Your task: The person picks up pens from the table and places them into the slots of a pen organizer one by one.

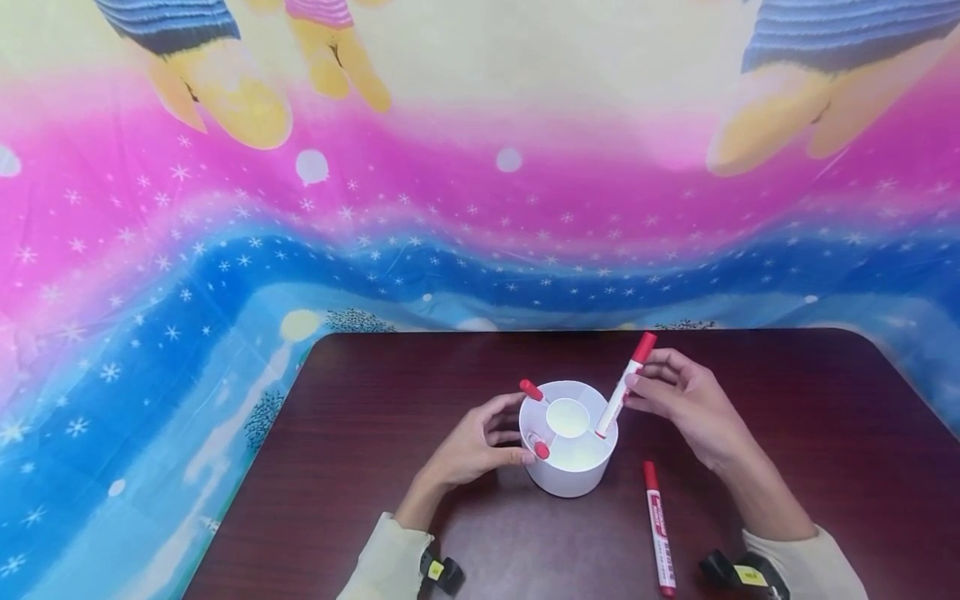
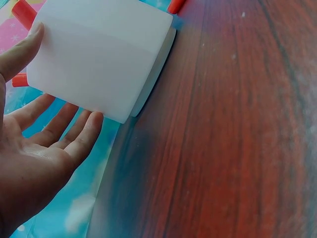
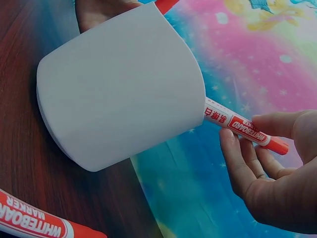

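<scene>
A white round pen holder (image 1: 568,467) with several compartments stands on the dark wooden table (image 1: 787,400). Two red-capped markers (image 1: 532,390) lean in its left compartments. My left hand (image 1: 504,433) cups the holder's left side; in the left wrist view its thumb (image 2: 22,49) touches the holder (image 2: 99,54) and the fingers (image 2: 81,136) lie straight beneath it. My right hand (image 1: 637,387) pinches a red whiteboard marker (image 1: 625,385), cap up and tilted. The marker's lower end is inside the holder's right compartment. The right wrist view shows this marker (image 3: 242,127) emerging from behind the holder (image 3: 124,84).
Another red whiteboard marker (image 1: 658,529) lies on the table in front of the holder to its right, also seen as the marker (image 3: 34,223) in the right wrist view. A bright pink and blue cloth (image 1: 225,250) hangs behind the table. Black wrist straps (image 1: 442,573) sit near the front edge.
</scene>
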Motion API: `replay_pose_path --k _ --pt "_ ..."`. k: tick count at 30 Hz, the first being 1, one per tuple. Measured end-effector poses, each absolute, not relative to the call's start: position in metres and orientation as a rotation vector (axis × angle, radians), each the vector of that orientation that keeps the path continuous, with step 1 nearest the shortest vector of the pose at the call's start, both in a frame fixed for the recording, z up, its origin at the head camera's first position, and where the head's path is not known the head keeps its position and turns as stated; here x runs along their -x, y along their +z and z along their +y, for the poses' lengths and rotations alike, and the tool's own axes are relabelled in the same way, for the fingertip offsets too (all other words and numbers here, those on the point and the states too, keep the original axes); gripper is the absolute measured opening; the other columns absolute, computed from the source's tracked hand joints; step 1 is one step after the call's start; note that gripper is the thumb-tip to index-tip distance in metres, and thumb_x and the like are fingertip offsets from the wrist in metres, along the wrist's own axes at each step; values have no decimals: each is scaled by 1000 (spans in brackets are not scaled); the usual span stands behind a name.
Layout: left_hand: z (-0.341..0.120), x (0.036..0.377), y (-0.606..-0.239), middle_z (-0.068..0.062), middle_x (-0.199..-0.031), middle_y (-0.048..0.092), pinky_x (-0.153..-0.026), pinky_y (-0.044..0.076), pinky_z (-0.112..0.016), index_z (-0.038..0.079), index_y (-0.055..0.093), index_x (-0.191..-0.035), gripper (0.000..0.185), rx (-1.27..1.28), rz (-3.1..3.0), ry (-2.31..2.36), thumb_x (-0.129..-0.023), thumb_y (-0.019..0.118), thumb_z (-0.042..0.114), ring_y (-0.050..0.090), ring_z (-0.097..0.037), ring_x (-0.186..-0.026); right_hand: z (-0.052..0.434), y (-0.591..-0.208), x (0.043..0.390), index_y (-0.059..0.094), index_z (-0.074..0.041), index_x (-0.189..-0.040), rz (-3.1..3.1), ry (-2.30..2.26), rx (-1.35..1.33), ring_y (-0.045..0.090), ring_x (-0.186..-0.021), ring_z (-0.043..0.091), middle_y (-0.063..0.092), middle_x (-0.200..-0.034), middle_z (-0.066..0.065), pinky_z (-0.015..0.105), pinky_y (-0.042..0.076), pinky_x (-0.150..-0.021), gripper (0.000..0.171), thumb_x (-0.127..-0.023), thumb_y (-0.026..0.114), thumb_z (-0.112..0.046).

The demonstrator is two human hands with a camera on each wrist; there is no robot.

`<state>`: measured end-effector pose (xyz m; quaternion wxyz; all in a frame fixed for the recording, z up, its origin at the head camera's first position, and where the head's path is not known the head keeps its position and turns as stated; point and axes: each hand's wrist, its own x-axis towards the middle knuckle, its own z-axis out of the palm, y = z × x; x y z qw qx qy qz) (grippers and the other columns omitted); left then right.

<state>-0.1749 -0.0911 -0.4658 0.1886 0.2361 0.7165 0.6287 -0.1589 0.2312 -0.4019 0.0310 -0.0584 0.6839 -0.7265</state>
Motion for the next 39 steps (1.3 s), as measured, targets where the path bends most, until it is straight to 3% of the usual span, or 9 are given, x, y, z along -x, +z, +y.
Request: replay_pose_path --k 20,39 --pt "-91 174 -466 -15 -158 56 -113 53 -60 11 46 -161 85 -657 2012 1770 -88 90 17 63 -34 -136 224 -410 159 55 8 -134 2200 -2157 206 78 -93 9 73 -105 -3 29 67 -85 38 -103 71 -5" --pt "-91 174 -466 -15 -157 56 -113 54 -60 11 46 -161 85 -647 2021 1762 -89 90 19 64 -34 -136 218 -409 158 53 11 -141 2353 -2009 172 76 -96 4 71 -108 -2 31 68 -84 46 -104 70 -10"
